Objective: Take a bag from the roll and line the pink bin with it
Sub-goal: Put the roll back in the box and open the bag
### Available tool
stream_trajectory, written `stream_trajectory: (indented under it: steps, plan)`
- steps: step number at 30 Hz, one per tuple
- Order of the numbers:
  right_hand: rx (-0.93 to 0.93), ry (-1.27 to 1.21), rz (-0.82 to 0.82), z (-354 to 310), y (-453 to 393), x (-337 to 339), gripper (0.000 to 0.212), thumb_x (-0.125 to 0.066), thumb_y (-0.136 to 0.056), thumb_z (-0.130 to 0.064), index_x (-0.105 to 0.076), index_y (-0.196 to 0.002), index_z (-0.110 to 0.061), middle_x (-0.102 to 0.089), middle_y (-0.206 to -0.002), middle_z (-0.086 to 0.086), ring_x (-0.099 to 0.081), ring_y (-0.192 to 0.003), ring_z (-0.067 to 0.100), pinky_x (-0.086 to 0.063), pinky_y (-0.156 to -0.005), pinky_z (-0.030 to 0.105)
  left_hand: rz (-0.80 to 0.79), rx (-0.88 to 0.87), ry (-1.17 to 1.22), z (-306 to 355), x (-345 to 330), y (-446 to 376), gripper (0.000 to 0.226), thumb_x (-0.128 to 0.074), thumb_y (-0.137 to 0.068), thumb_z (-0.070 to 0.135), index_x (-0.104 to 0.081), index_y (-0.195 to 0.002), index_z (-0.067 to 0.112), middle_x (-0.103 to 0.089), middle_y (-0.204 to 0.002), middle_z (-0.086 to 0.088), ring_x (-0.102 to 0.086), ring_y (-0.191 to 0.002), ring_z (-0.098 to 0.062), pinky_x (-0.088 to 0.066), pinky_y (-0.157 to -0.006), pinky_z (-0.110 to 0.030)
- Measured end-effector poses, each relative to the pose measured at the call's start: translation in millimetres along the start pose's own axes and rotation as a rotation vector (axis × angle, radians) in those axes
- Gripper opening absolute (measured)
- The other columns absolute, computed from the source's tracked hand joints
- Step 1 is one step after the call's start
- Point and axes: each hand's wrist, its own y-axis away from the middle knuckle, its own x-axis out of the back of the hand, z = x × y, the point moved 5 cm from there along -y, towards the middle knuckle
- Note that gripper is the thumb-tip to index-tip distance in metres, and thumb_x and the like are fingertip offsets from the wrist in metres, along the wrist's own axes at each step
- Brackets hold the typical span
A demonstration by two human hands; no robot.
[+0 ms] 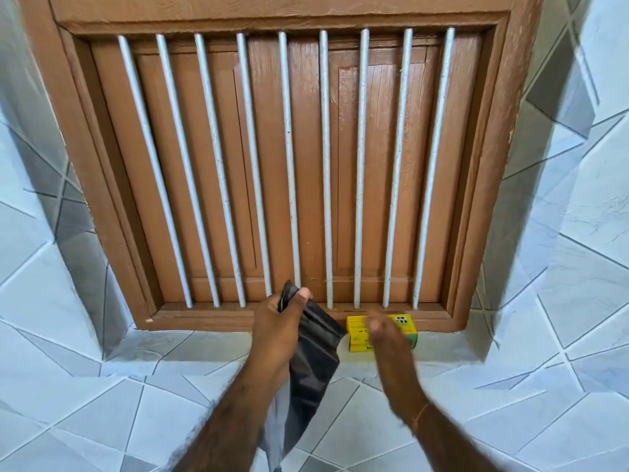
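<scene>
Bag [315,356]: black, thin and glossy plastic, crumpled into lengthwise folds; it hangs as a long strip from the left hand, low in the view at about 6 o'clock. Its top corner pokes up above the thumb, and its lower part turns greyish where it passes behind the left forearm.
Left hand [277,330]: thumb and curled fingers clamped on the upper end of the bag; the thumb tip points up toward the window bars.
Right hand [384,335]: blurred, just to the 3 o'clock side of the bag, in front of the yellow box; whether its fingers are apart or together cannot be told, nor whether they touch the box.
Yellow box [405,327]: small carton with green and black print, lying on the ledge at about 5 o'clock, partly hidden by the right hand.
Ledge [190,349]: pale tiled sill under the window, running across the lower third.
Window [292,165]: brown wooden frame with closed shutters behind white upright bars [325,165], filling the view from 9 o'clock round to 3 o'clock.
Wall tiles [561,386]: light grey-white with slanting dark lines, on both sides and below.
</scene>
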Motion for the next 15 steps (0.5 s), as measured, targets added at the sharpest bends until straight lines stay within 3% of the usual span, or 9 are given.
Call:
stream_trajectory:
  steps: [2, 3, 4, 7, 9, 12, 15]
  plan:
    - [-0.072, -0.131, -0.321, 7, 31, -46, 0.045, -0.076, -0.075, -0.047, -0.063, -0.117, -0.039, -0.069, -0.096, -0.030, -0.062, -0.094, -0.015, -0.048, -0.085, 0.009, 0.015, 0.046, 0.142, 5, -4, 3, 0.023, -0.067, -0.086, 0.039, -0.070, -0.082, 0.017, -0.074, -0.079, -0.011, -0.071, -0.075, -0.028, -0.059, -0.070, -0.039]
    - [-0.086, -0.100, -0.376, 10, 51, -55, 0.052, -0.084, -0.069, -0.040, -0.063, -0.117, -0.036, -0.071, -0.099, -0.027, -0.064, -0.095, -0.012, -0.051, -0.085, 0.012, 0.020, 0.074, 0.213, 8, -7, 5, 0.022, -0.067, -0.087, 0.037, -0.069, -0.081, 0.016, -0.073, -0.080, -0.012, -0.070, -0.076, -0.030, -0.058, -0.075, -0.043]
    - [-0.069, -0.056, -0.380, 13, 68, -59, 0.053, -0.088, -0.064, -0.033, -0.066, -0.113, -0.029, -0.073, -0.102, -0.019, -0.066, -0.095, -0.005, -0.053, -0.084, 0.018, 0.020, 0.110, 0.271, 11, -12, 7, 0.022, -0.067, -0.087, 0.036, -0.068, -0.080, 0.015, -0.071, -0.081, -0.012, -0.068, -0.077, -0.031, -0.057, -0.078, -0.044]
    - [-0.111, -0.060, -0.226, 19, 100, -49, 0.019, -0.083, -0.061, -0.007, -0.074, -0.071, -0.021, -0.071, -0.073, -0.003, -0.062, -0.069, 0.008, -0.051, -0.066, 0.027, -0.053, 0.200, 0.410, 23, -36, 9, 0.019, -0.065, -0.090, 0.031, -0.066, -0.085, 0.013, -0.070, -0.081, -0.011, -0.067, -0.076, -0.030, -0.057, -0.080, -0.044]
    - [-0.213, -0.020, -0.168, 22, 100, -47, 0.021, -0.074, -0.068, 0.001, -0.066, -0.057, -0.015, -0.064, -0.063, -0.001, -0.054, -0.061, 0.011, -0.046, -0.060, 0.026, -0.132, 0.217, 0.464, 35, -55, 8, 0.023, -0.067, -0.088, 0.029, -0.069, -0.095, 0.007, -0.071, -0.081, -0.012, -0.068, -0.072, -0.029, -0.059, -0.080, -0.044]
    - [-0.216, 0.149, -0.170, 21, 104, -35, 0.025, -0.067, -0.077, -0.008, -0.056, -0.056, -0.014, -0.053, -0.053, 0.000, -0.045, -0.054, 0.009, -0.040, -0.055, 0.025, -0.180, 0.145, 0.481, 62, -70, 11, 0.018, -0.066, -0.089, 0.028, -0.067, -0.090, 0.009, -0.069, -0.078, -0.009, -0.066, -0.068, -0.025, -0.059, -0.078, -0.041]
    - [-0.228, 0.162, -0.130, 18, 118, 1, 0.007, -0.066, -0.080, -0.011, -0.062, -0.075, -0.013, -0.063, -0.067, 0.001, -0.054, -0.063, 0.012, -0.046, -0.059, 0.024, -0.077, 0.061, 0.534, 90, -58, 12, 0.027, -0.067, -0.088, 0.028, -0.067, -0.105, 0.007, -0.071, -0.086, -0.009, -0.069, -0.074, -0.026, -0.060, -0.070, -0.037]
